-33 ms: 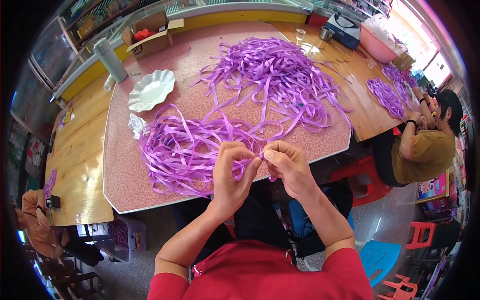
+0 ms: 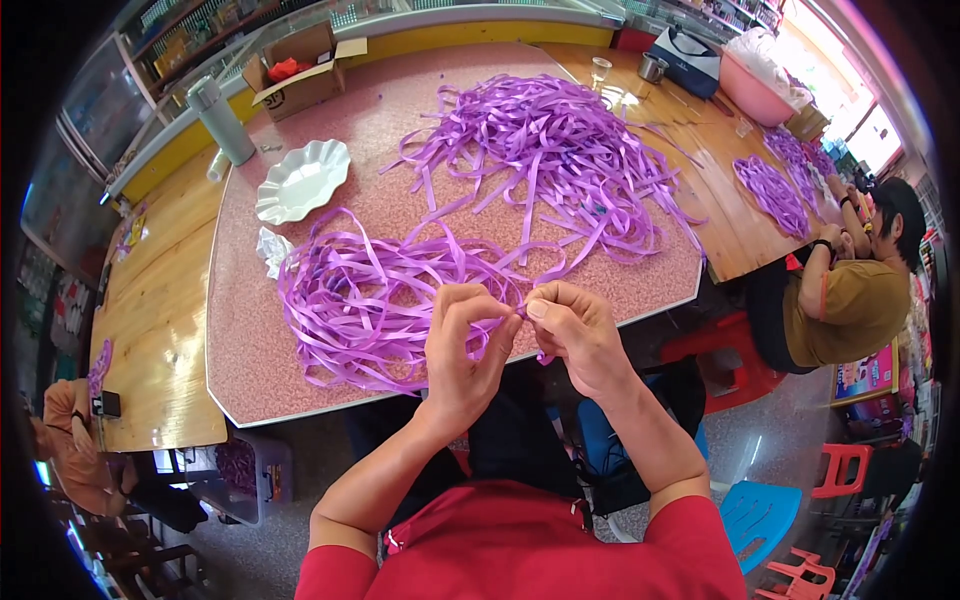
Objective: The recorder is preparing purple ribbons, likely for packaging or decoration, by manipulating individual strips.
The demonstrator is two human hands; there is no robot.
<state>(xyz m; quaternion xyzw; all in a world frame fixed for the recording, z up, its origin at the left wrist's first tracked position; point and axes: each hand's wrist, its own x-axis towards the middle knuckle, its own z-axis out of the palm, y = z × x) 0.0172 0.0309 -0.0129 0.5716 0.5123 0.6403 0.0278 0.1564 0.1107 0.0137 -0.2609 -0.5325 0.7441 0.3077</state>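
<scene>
My left hand (image 2: 464, 345) and my right hand (image 2: 575, 330) meet at the table's near edge. Both are closed in a pinch on a narrow purple ribbon (image 2: 544, 357), whose short end dangles below my right fingers. Fingertips hide most of the gripped part. Beside and behind my left hand spreads a loose heap of purple ribbons (image 2: 365, 285) with small dark bits in it. A bigger pile of purple ribbons (image 2: 540, 125) lies farther back, and a few strands link the two.
On the pink speckled table (image 2: 255, 375) are a white scalloped dish (image 2: 303, 182), crumpled foil (image 2: 273, 250), a grey-green bottle (image 2: 220, 122) and an open cardboard box (image 2: 300, 85). At right a co-worker (image 2: 850, 290) sits by more ribbons (image 2: 772, 195); another person (image 2: 75, 440) is at left.
</scene>
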